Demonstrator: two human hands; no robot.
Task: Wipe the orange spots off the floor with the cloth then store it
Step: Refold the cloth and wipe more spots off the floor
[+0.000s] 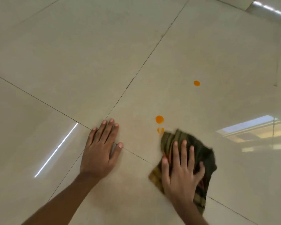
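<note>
A dark green and brown checked cloth [201, 153] lies crumpled on the glossy beige tiled floor [88, 62]. My right hand [181, 172] presses flat on top of it, fingers spread. Just beyond the cloth's far left corner is a small smeared orange spot [160, 130], touching or nearly touching the cloth edge. A round orange spot [159, 119] sits a little farther, and a third orange spot [196, 83] lies well beyond to the right. My left hand [101, 150] rests palm down on the bare floor to the left, holding nothing.
Dark grout lines cross the tiles, meeting near my left hand. A bright window reflection [253, 130] shines on the floor at right, a thin light streak [55, 151] at left. A strip of another surface [269, 8] shows in the top right corner.
</note>
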